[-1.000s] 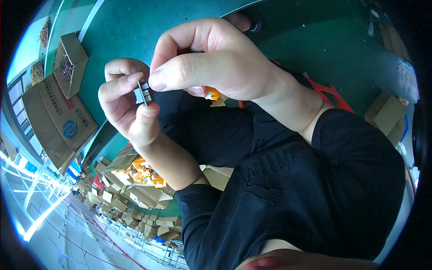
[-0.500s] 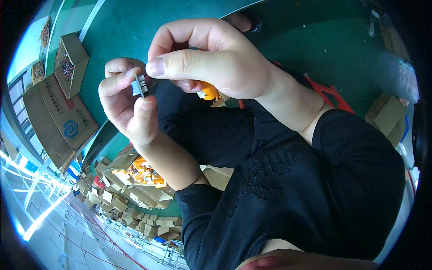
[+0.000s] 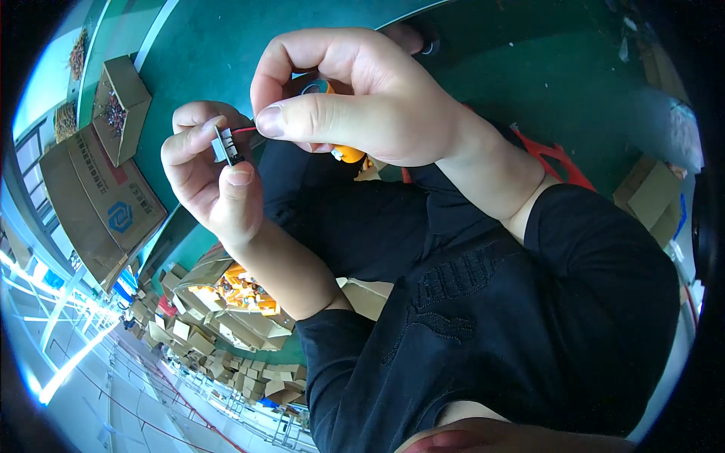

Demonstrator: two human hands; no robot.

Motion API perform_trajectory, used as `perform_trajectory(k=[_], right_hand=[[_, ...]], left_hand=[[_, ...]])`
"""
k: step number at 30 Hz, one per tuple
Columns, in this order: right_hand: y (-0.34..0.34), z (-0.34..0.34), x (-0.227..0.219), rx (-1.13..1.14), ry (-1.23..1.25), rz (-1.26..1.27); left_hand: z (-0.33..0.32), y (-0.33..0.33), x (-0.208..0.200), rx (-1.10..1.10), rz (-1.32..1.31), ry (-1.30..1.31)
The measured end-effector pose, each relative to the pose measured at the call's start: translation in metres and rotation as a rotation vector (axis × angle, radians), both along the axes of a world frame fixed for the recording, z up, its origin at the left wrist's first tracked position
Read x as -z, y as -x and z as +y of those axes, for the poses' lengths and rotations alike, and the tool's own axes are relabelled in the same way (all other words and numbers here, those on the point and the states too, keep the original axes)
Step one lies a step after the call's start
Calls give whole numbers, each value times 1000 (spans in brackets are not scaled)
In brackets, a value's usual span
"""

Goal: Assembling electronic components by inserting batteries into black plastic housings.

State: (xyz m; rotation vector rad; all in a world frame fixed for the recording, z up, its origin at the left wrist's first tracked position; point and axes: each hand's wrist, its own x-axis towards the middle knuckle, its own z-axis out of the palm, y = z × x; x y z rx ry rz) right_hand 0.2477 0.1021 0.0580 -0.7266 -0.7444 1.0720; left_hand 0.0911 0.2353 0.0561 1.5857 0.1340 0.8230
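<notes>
My left hand (image 3: pixel 215 174) pinches a small circuit board (image 3: pixel 225 146) by its edges, between thumb and fingertips. The board carries a grey block on one side and dark parts with pale pins on the other. A short red wire (image 3: pixel 244 130) runs from beside the board to the thumb tip of my right hand (image 3: pixel 362 106). That hand is curled closed around an orange plastic part (image 3: pixel 348 154), rounded and mostly hidden by the palm; a ring-like end shows above the thumb. The two hands are close together but apart.
Below my left forearm stands an open carton (image 3: pixel 204 302) with several orange parts (image 3: pixel 245 291). A large brown carton (image 3: pixel 102 200) and a smaller open box (image 3: pixel 121 106) of small dark pieces are at the left. Something red (image 3: pixel 555 157) lies beyond my right forearm.
My right hand has drawn slightly away from the board, and the red wire now shows between the hands. The board has tilted and shifted slightly left.
</notes>
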Motion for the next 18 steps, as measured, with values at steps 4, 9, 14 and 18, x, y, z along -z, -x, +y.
perform_trajectory(k=[4,9,14,18], right_hand=[[-1,0,-1,43,13,-117],[1,1,0,125,-49,-127],[0,4,3,183,44,-92],[-1,5,10,230,-56,-332]], left_hand=[[0,1,0,-14,4,4],[0,2,-2,-24,20,31],[0,4,0,-7,63,12],[-3,2,-2,-39,72,49]])
